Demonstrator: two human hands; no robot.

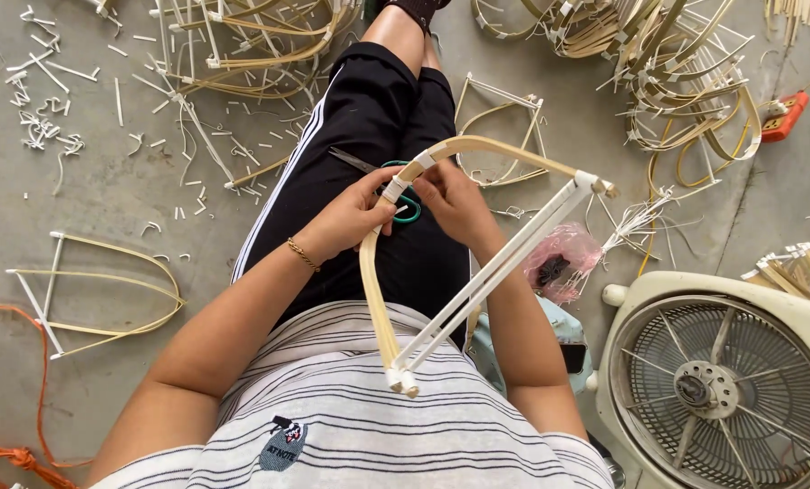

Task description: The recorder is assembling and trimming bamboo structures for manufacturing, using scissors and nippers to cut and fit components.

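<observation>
Both my hands, left and right, grip tight on bamboo frame at its taped joint, scissors underneath on lap.

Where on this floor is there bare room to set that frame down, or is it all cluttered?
The barest concrete lies left of the person's leg, between the finished frame and the white scraps. A smaller patch lies by the orange power strip, above the fan. Crowded: the frame piles along the top, and around the pink bag.

Striped white shirt, black side-striped trousers, gold bracelet
</observation>
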